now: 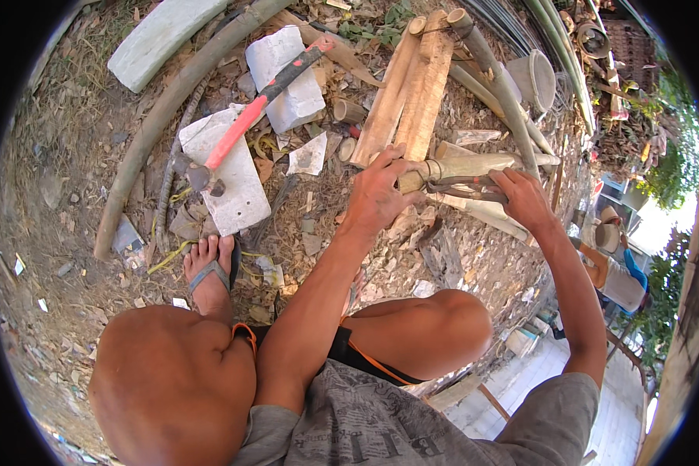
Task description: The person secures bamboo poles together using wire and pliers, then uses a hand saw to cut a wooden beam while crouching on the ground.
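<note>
My right hand [522, 198] is closed round the handles of a pair of pincers [464, 183]. Their jaws reach left to a dark wire binding [433, 172] near the end of a bamboo pole [478, 165]. At that cut end my left hand [379, 190] grips the pole, its fingers bent against it; part of the grip is hidden. Split bamboo slats [423, 97] run away from the pole just beyond my left hand. Another bamboo pole [493, 74] crosses at the right of the joint.
A hammer [245, 128] with a red and black handle lies across two pale concrete slabs [229, 182] [291, 81]. Left of them curves a long wooden pole [149, 144]. A grey bucket [537, 81] lies at the far right. Leaves and chips litter the dirt ground [62, 225].
</note>
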Motion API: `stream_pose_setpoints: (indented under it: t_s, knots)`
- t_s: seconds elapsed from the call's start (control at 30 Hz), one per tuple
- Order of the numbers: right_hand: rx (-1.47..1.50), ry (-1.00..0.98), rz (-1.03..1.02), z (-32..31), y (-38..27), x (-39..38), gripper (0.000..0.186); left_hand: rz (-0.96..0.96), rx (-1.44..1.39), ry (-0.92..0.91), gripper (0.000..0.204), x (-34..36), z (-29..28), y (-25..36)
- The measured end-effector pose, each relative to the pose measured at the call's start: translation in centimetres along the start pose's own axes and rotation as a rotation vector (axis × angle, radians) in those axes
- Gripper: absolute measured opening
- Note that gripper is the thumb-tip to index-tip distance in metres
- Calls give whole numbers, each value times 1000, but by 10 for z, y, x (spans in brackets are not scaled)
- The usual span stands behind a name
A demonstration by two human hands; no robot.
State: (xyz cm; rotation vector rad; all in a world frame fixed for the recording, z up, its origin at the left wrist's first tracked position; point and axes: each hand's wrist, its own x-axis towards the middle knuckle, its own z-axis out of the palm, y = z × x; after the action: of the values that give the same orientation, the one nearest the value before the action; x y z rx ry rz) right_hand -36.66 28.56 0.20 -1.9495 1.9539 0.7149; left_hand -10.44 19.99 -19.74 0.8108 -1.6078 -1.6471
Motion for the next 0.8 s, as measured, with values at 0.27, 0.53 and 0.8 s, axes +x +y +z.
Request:
stream_pose_setpoints:
  t_s: [0.27,0.53,0.8]
  knots:
    - [-7,-27,-12,-11,-5,1,43,-31,-23,-22,56,1,-2,3]
    - [-311,-112,87,-54,-70,-34,40,-51,-36,-22,55,0,-2,-1]
    - [1475,-872,735,-29,-51,-44,59,-1,3,-26,56,3,1,-1]
